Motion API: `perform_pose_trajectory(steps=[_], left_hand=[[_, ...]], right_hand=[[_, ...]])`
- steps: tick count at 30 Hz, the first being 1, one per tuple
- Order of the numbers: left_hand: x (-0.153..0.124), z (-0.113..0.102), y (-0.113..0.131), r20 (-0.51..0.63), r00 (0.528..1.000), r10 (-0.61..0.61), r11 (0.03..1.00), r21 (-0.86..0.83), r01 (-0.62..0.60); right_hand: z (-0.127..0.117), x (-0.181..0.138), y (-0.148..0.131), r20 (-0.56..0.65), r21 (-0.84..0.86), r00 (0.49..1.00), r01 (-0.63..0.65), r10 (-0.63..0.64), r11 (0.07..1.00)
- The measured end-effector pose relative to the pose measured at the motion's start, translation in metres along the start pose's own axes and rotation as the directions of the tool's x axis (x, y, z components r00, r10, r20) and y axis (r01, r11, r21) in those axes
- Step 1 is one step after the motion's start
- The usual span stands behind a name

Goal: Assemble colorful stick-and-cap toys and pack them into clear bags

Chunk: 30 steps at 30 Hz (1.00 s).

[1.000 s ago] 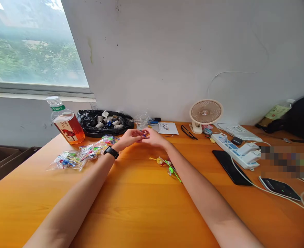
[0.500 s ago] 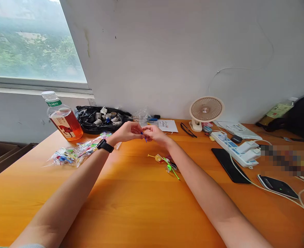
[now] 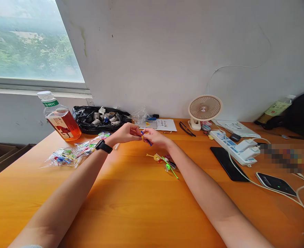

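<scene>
My left hand (image 3: 127, 133) and my right hand (image 3: 155, 137) meet above the far middle of the table, fingertips pinched close together. Between them is a small blue plastic piece (image 3: 149, 142); its thin lower end sticks out below my right fingers, and the rest is partly hidden. Both hands appear closed on this piece. On the table just below my right hand lie small plastic parts: a yellow piece (image 3: 156, 157) with a round disc and a thin green stick (image 3: 170, 167). Darker parts beside them are partly covered by my right forearm.
Clear plastic bags of colourful parts (image 3: 61, 156) lie left of my left wrist. Behind them stand a bottle of amber drink (image 3: 64, 124) and a black bag of grey pieces (image 3: 84, 119). A small fan (image 3: 205, 108), a power strip (image 3: 234, 148) and phones with cables sit at right.
The blue piece now shows more, its lower end slanting out below my right fingers. My hands have turned slightly around it and stay in nearly the same place. The view has shifted slightly.
</scene>
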<state>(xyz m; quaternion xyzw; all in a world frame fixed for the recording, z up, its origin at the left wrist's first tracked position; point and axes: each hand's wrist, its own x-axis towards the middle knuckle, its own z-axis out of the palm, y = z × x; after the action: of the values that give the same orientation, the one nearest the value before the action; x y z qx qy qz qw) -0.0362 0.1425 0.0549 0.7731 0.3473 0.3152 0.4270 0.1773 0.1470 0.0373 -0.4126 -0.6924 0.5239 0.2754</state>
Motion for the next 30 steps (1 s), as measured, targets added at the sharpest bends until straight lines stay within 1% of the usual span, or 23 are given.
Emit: perform_pose_trajectory(steps=[1,2,4,6,8,9,10,11,13,14,15,16,17,19,20,22,23,25,26,27,30], left_hand=[[0.000,-0.001,-0.003,0.003,1.000,-0.001,1.000,0.011,0.001],[0.000,-0.002,-0.007,0.011,1.000,0.005,0.999,0.038,-0.005],[-0.001,-0.004,-0.014,0.031,0.999,0.014,0.989,0.148,-0.019],[-0.001,-0.007,-0.023,0.058,0.998,-0.004,0.958,0.286,-0.013],[0.000,-0.011,-0.029,0.080,0.996,-0.044,0.927,0.375,0.011],[0.000,-0.012,-0.032,0.094,0.994,-0.059,0.920,0.392,0.017],[0.000,-0.013,-0.033,0.102,0.993,-0.064,0.918,0.395,0.019],[0.000,-0.014,-0.035,0.100,0.993,-0.062,0.921,0.389,0.019],[0.000,-0.013,-0.035,0.099,0.993,-0.061,0.929,0.369,0.020],[0.000,-0.013,-0.035,0.101,0.993,-0.066,0.930,0.366,0.024],[0.000,-0.012,-0.034,0.097,0.993,-0.070,0.927,0.374,0.029],[0.000,-0.012,-0.032,0.086,0.994,-0.072,0.918,0.395,0.033],[0.000,-0.012,-0.030,0.065,0.996,-0.068,0.905,0.424,0.034],[0.000,-0.014,-0.022,0.001,0.999,-0.034,0.880,0.474,0.030],[0.001,-0.015,-0.016,-0.027,1.000,-0.011,0.874,0.485,0.023],[0.000,-0.018,-0.002,-0.049,0.999,0.022,0.882,0.470,0.004],[-0.001,-0.020,0.007,-0.053,0.998,0.027,0.895,0.446,-0.001],[-0.004,-0.021,0.026,-0.054,0.998,0.036,0.920,0.393,-0.012],[-0.006,-0.021,0.035,-0.062,0.997,0.044,0.929,0.371,-0.018],[-0.007,-0.021,0.044,-0.061,0.997,0.054,0.940,0.340,-0.030],[-0.011,-0.015,0.061,0.021,0.994,0.105,0.962,0.252,-0.107]], right_hand=[[-0.002,0.000,0.001,-0.008,-0.133,1.000,-0.017,0.016,0.991],[-0.005,-0.001,0.001,-0.011,-0.274,0.999,-0.034,0.033,0.961],[-0.013,-0.005,-0.003,-0.029,-0.493,0.998,-0.056,0.048,0.868],[-0.022,-0.010,-0.011,-0.055,-0.571,0.998,-0.058,0.033,0.819],[-0.030,-0.017,-0.024,-0.040,-0.631,0.999,-0.047,0.028,0.775],[-0.033,-0.021,-0.031,0.006,-0.694,0.999,-0.032,0.050,0.719],[-0.036,-0.024,-0.038,0.089,-0.749,0.989,-0.011,0.117,0.663],[-0.037,-0.028,-0.044,0.175,-0.773,0.965,0.011,0.196,0.635],[-0.036,-0.033,-0.053,0.300,-0.794,0.891,0.035,0.341,0.607],[-0.035,-0.035,-0.055,0.328,-0.801,0.856,0.029,0.399,0.597],[-0.032,-0.036,-0.056,0.334,-0.813,0.831,0.015,0.444,0.583],[-0.030,-0.036,-0.056,0.326,-0.824,0.817,-0.001,0.475,0.567],[-0.027,-0.035,-0.055,0.314,-0.829,0.815,-0.015,0.487,0.559],[-0.025,-0.033,-0.052,0.311,-0.808,0.842,-0.010,0.440,0.589],[-0.026,-0.032,-0.050,0.322,-0.775,0.865,0.006,0.386,0.632],[-0.028,-0.030,-0.047,0.333,-0.659,0.908,0.030,0.255,0.752],[-0.030,-0.029,-0.046,0.319,-0.575,0.929,0.032,0.188,0.818],[-0.031,-0.026,-0.045,0.250,-0.381,0.965,0.025,0.076,0.924],[-0.030,-0.026,-0.045,0.200,-0.286,0.979,0.025,0.034,0.958],[-0.028,-0.025,-0.044,0.146,-0.201,0.989,0.033,-0.003,0.979],[-0.019,-0.022,-0.046,-0.004,-0.014,0.997,0.072,-0.072,0.997]])
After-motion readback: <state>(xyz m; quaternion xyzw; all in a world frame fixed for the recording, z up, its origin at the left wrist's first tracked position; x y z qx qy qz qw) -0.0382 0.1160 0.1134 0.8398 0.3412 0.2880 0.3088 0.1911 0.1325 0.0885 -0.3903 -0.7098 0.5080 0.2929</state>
